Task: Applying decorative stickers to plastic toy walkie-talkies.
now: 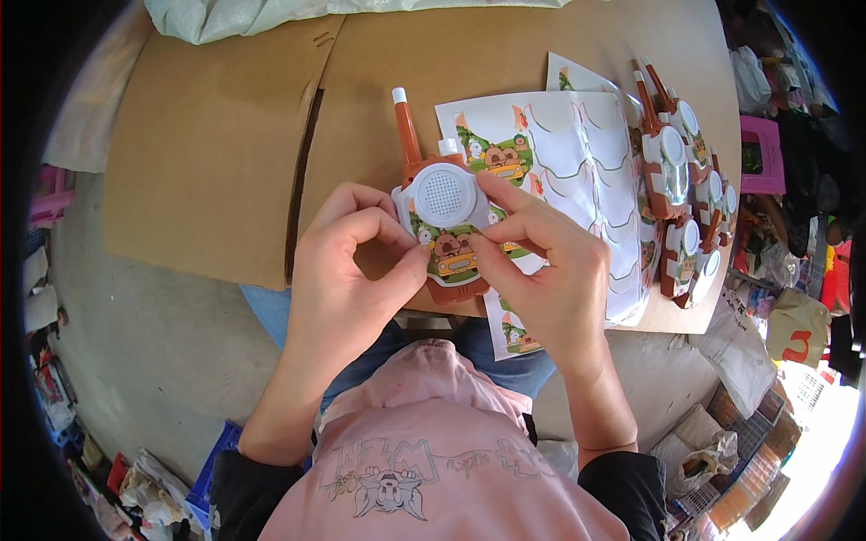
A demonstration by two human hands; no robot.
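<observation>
A brown and white toy walkie-talkie (444,196) with a white-tipped antenna and a round perforated speaker is upright between my hands at the table's near edge. A cartoon sticker (453,254) showing animals and a yellow car covers its front below the speaker. My left hand (347,261) is closed on the toy's left side, its thumb and index fingertip at the sticker's left edge. On the other side, my right hand (550,261) grips the toy, thumb and index fingertip at the sticker's right edge. Whether the sticker is fully pressed down cannot be made out.
Sticker sheets (595,212) with several peeled-off spots lie right of the toy, partly under my right hand. Several more toy walkie-talkies (670,162) cluster at the right table edge. Cardboard (216,162) covers the table, with a white plastic bag (244,18) at the far edge.
</observation>
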